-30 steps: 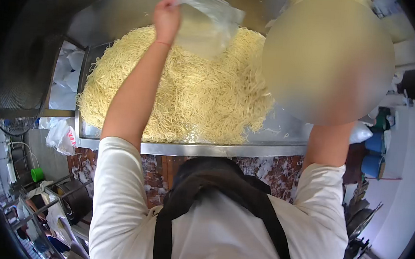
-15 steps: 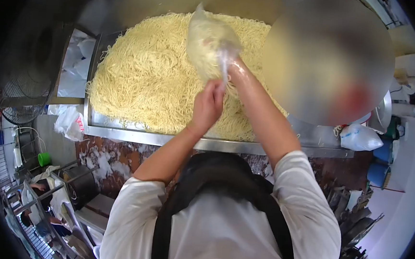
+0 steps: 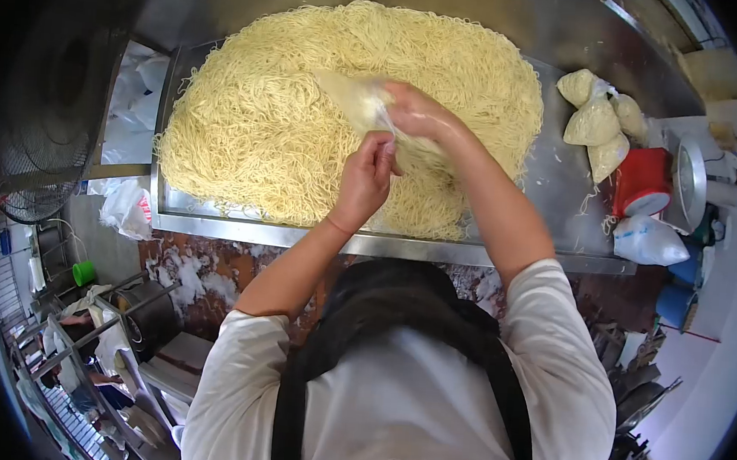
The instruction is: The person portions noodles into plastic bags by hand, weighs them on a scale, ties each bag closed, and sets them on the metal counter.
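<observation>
A clear plastic bag (image 3: 354, 99), smeared by motion, is held over a broad heap of pale yellow noodles (image 3: 256, 128). My left hand (image 3: 367, 177) is closed, its thumb and fingers pinching the bag's near edge. Just beyond it, my right hand (image 3: 413, 110) grips the bag near its mouth with bent fingers, partly hidden by the plastic. How much the bag contains is unclear. The noodles lie in a wide metal tray (image 3: 300, 237) and spread out on both sides of my hands.
Several filled noodle bags (image 3: 594, 122) lie at the right of the metal surface. Beside them stand a red scale (image 3: 644, 177) and a white plastic bag (image 3: 650, 239). A fan (image 3: 37, 147) stands at left. Another person (image 3: 76, 372) is at lower left.
My right hand, earlier inside the bulging bag, now shows at its mouth. The bag looks smaller and sits lower. My left hand keeps hold of its edge.
</observation>
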A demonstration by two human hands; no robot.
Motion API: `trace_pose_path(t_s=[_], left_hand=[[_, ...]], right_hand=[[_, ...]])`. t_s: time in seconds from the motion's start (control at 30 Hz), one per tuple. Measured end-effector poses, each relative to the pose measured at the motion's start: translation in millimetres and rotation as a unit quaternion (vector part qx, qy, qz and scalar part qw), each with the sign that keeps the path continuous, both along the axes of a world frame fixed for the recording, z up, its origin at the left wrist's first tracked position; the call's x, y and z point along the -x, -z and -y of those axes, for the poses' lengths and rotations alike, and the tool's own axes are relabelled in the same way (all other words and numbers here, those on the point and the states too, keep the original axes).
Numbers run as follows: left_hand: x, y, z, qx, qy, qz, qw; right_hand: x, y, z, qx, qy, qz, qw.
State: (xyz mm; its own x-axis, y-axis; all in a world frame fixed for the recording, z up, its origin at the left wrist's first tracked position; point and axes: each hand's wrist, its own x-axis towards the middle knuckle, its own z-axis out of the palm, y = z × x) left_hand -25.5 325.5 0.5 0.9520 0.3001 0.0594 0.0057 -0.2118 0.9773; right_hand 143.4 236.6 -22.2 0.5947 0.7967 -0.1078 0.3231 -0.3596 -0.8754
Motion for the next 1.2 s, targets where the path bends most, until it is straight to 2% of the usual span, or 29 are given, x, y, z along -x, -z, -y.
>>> trace_pose_path(t_s=[0.07,0.13,0.17,0.27,0.37,0.4,0.47,0.5,0.53,0.57,0.63,0.67,0.7,0.73,0.8,0.87,0.9,0.93,1.0,1.03,1.07,1.1,1.13,1.17,1.2], left_hand=[[-1.2,8.5,-3.0,0.013,0.004,0.002,1.0],[0.2,10.4,-11.6,-0.009,-0.024,-0.051,0.998],[0.1,13.1,-17.8,-0.02,-0.039,-0.077,0.996],[4.7,44.7,-31.3,0.026,-0.061,-0.124,0.99],[5.9,43.5,-21.9,0.101,-0.048,-0.125,0.986],[-0.8,36.9,-14.5,0.128,-0.041,-0.111,0.985],[-1.4,0.6,7.1,0.084,-0.002,-0.077,0.993],[0.7,-12.7,19.3,0.063,0.019,-0.064,0.996],[0.2,-15.6,27.9,0.108,0.029,-0.047,0.993],[-6.2,-14.7,26.8,0.099,0.03,-0.028,0.994],[-20.4,-10.4,16.1,0.082,0.031,0.005,0.996],[-20.6,-9.8,8.7,0.182,0.033,-0.004,0.983],[-19.1,-9.6,0.0,0.194,0.012,-0.026,0.981],[-14.0,-9.0,-6.6,0.208,-0.009,-0.05,0.977],[-9.3,-1.7,-13.0,0.221,-0.047,-0.103,0.969],[-3.2,-3.1,4.2,0.107,0.024,-0.067,0.992],[-5.1,-5.0,14.5,0.045,0.058,-0.04,0.997],[-6.0,-19.3,29.5,0.125,0.057,-0.055,0.989],[-5.7,-25.5,18.4,0.144,0.074,-0.048,0.986],[-12.4,-26.0,7.1,0.153,0.089,-0.039,0.983],[-15.7,-23.7,-11.7,0.104,0.097,-0.06,0.988],[-20.5,-14.1,-32.1,0.129,0.069,-0.063,0.987],[-29.4,-4.0,-54.5,0.154,0.039,-0.065,0.985],[-39.0,2.2,-79.3,0.044,-0.011,-0.093,0.995],[-44.0,-4.4,-99.2,-0.046,0.022,-0.124,0.991]], right_hand=[[4.2,7.4,-18.7,-0.111,0.1,-0.168,0.974],[16.5,-6.7,-0.4,0.011,0.031,0.067,0.997],[25.3,-17.1,10.8,0.073,-0.006,0.184,0.98],[56.6,-42.9,42.8,0.349,-0.039,0.256,0.901],[36.9,5.0,41.7,0.295,-0.11,0.224,0.922],[18.8,11.2,32.1,0.226,-0.112,0.188,0.949],[-4.7,21.2,6.7,0.083,-0.113,0.107,0.984],[1.4,19.9,-5.8,-0.02,-0.023,-0.066,0.997],[7.1,17.0,-22.2,-0.124,0.068,-0.235,0.962],[7.3,10.9,-29.9,-0.222,0.154,-0.389,0.88],[5.1,7.4,-10.0,0.002,0.091,-0.478,0.874],[8.9,6.1,3.8,0.052,0.065,-0.35,0.933],[13.1,3.4,17.5,0.111,0.048,-0.212,0.97],[31.2,-2.1,40.7,0.095,0.038,0.108,0.989],[37.1,6.5,50.2,0.086,0.004,0.364,0.928],[34.3,35.1,43.4,0.121,-0.03,0.25,0.96],[28.9,20.7,28.0,0.089,0.005,0.102,0.991],[24.7,-6.1,4.1,0.053,0.035,-0.051,0.997],[32.5,-26.0,-2.7,0.019,0.045,-0.179,0.983],[34.0,-31.9,4.8,0.018,0.031,-0.139,0.99],[36.1,-36.8,13.9,0.017,0.015,-0.099,0.995],[36.8,-38.6,22.2,0.017,-0.002,-0.061,0.998],[31.3,-7.2,42.4,0.039,-0.069,0.194,0.978],[26.5,-4.1,62.2,0.038,-0.033,0.211,0.976],[26.7,-2.0,82.4,0.04,0.006,0.224,0.974]])
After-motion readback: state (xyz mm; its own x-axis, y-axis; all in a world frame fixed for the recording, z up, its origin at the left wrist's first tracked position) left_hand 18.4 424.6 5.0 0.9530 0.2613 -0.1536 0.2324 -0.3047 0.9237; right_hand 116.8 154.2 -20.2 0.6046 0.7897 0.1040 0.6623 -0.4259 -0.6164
